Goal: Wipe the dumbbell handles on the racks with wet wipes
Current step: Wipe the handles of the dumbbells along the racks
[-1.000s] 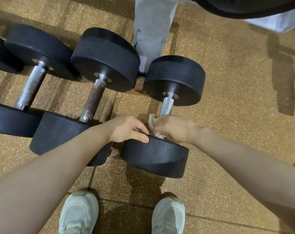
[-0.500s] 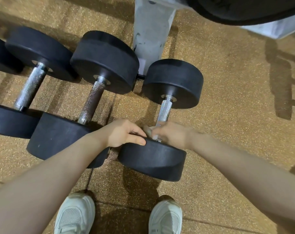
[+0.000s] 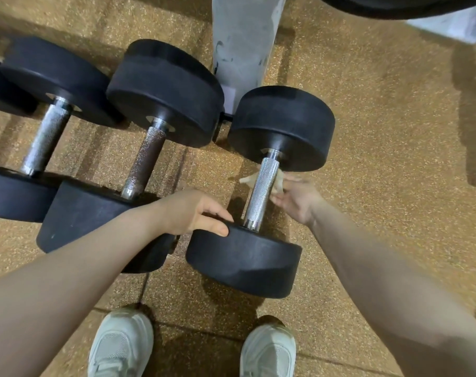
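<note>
Three black dumbbells lie side by side on a speckled brown floor [image 3: 381,164], their handles running roughly from six toward twelve o'clock. The right dumbbell [image 3: 280,126] sits at the centre of the view, its near weight [image 3: 242,262] toward six o'clock and its bright knurled handle [image 3: 261,189] bare along its whole visible length. The left hand [image 3: 193,210] rests on the top edge of that near weight at about nine o'clock from the handle's base, fingers curled over the rim and thumb pressed along it. The right hand [image 3: 299,197] is at three o'clock of the handle, just beside it, blurred, with the fingers reaching toward the bar; a pale wet wipe [image 3: 279,182] is at its fingertips and shows on both sides of the handle, but whether the fingers pinch it I cannot tell. At nine o'clock lies the middle dumbbell [image 3: 166,91] with a darker, brownish handle [image 3: 147,159], and farther toward nine the left dumbbell [image 3: 54,74]. A grey metal post [image 3: 245,36] stands at twelve o'clock. Two white shoes [image 3: 122,346] show at six o'clock.
</note>
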Demonstrator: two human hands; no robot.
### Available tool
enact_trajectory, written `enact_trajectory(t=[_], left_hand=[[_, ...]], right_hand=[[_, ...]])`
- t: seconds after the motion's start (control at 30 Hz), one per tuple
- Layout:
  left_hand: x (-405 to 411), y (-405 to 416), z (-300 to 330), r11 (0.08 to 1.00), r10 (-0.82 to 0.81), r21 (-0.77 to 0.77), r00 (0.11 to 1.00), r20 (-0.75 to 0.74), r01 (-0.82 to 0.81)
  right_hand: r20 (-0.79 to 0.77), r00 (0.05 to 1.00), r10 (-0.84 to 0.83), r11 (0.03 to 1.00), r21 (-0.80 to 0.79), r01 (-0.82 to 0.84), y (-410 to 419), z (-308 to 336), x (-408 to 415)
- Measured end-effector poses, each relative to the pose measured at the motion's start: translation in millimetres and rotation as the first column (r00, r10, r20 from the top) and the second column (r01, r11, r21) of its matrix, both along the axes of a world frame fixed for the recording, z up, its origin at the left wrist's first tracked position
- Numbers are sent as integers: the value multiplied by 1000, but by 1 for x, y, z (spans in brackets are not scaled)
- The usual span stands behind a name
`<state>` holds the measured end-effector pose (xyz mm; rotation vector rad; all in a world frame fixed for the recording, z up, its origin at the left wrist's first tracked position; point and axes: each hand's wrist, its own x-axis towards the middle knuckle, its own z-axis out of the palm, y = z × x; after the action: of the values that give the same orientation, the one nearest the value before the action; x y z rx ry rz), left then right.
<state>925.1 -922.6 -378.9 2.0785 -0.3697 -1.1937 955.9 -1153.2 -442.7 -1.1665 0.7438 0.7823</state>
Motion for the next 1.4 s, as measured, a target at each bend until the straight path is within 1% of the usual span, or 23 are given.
enact_trajectory(t=[0.1,0.2,0.27,0.37,0.4,0.5,0.53,0.57,0.6,0.63,0.67,0.73,0.8,0.87,0.93,1.0,1.03,1.13,1.2,1.23,1.27,1.37,1.4], left_hand=[[1,-1,1,1000,24,-1,999,-32,-24],[1,-2,0,999,11,32,999,-36,-10],[0,-2,0,999,16,45,999,-42,-14],[-1,-3,-1,998,44,49,997,-56,-41],[-1,-3,-3,998,45,50,998,-55,-42],[-4,-3,-2,998,35,54,998,-47,-33],[-5,-2,-1,998,46,51,998,-47,-43],[-6,-2,0,997,60,43,997,-45,-58],[-8,-1,2,996,78,35,996,-41,-76],[-10,-1,4,995,94,33,995,-38,-93],[-12,-1,6,993,113,44,993,-35,-111],[-17,-2,12,985,163,65,986,-26,-161],[-21,-6,23,970,237,48,972,-4,-236],[-23,-14,36,953,302,13,949,92,-304],[-23,-24,52,903,427,-113,894,140,-414],[-21,-31,70,829,537,-253,837,106,-499],[-18,-32,76,807,556,-300,826,94,-509],[-7,-21,84,806,571,-302,804,167,-509],[-1,-3,87,803,592,-265,766,251,-533],[2,7,87,793,608,-255,748,265,-554],[4,19,87,773,632,-260,736,242,-578],[8,56,81,706,686,-307,725,70,-638],[10,68,77,711,676,-294,736,36,-638]], right_hand=[[-126,977,173,982,-57,-181,-14,-8,-28],[-128,940,315,929,-163,-333,-21,2,-37],[-72,950,303,918,-244,-311,-20,9,-24],[68,974,216,920,-348,-180,-11,7,4],[79,974,212,913,-371,-169,-6,6,11],[67,976,207,924,-343,-172,1,-3,7],[72,960,270,907,-354,-228,0,3,-2],[84,916,393,867,-366,-338,-3,12,-13],[84,830,552,785,-388,-483,-8,22,-24],[81,743,664,705,-397,-587,-13,30,-33],[106,696,710,672,-399,-624,-18,39,-40],[211,714,668,727,-390,-565,-26,54,-39],[297,736,608,788,-333,-517,-25,70,-27],[352,717,602,798,-280,-533,-18,87,-17],[396,697,598,800,-241,-549,-4,104,-14],[430,687,586,805,-211,-554,11,118,-13],[455,685,569,815,-200,-544,19,124,-12],[528,679,510,854,-216,-474,43,136,-11],[548,704,453,889,-212,-407,59,139,-13],[546,724,421,905,-201,-375,67,138,-15],[543,745,387,921,-189,-341,76,139,-17],[549,771,321,947,-189,-260,106,142,-22],[557,767,319,947,-217,-237,117,142,-22]])
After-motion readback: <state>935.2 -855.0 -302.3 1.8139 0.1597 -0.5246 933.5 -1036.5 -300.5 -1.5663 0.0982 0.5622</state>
